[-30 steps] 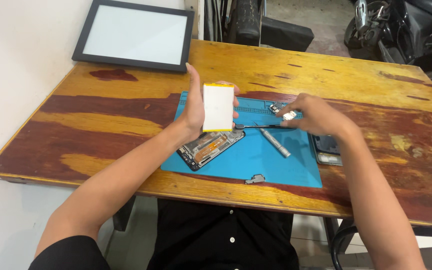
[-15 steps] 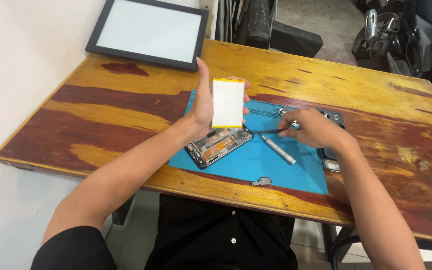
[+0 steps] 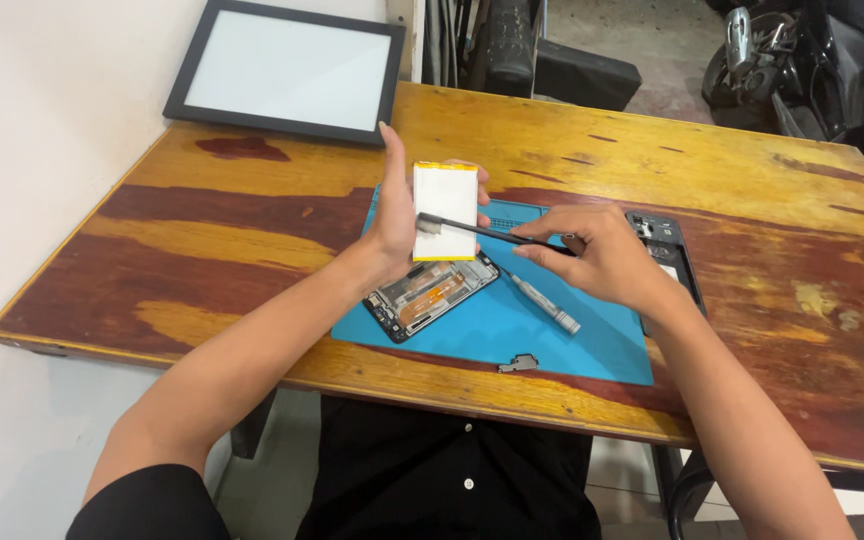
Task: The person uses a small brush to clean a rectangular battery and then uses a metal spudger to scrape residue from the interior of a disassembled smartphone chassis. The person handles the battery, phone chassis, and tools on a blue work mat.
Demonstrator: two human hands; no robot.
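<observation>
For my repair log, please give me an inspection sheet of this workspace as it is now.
Surface: worn wooden table with a blue mat.
Job's things: white flat battery held upright in left hand; right hand holds a thin dark brush, tip against the battery.
Clutter: opened phone, grey pen-shaped tool, small metal bracket, dark phone cover.
Grippers: both hands gripping.
Cables: nothing seen.
Surroundings: framed white panel, motorcycle.

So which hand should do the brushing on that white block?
Probably the right hand. It already grips the thin black brush, and the bristle end sits against the white block. The left hand is busy holding that block upright above the blue mat.
</observation>
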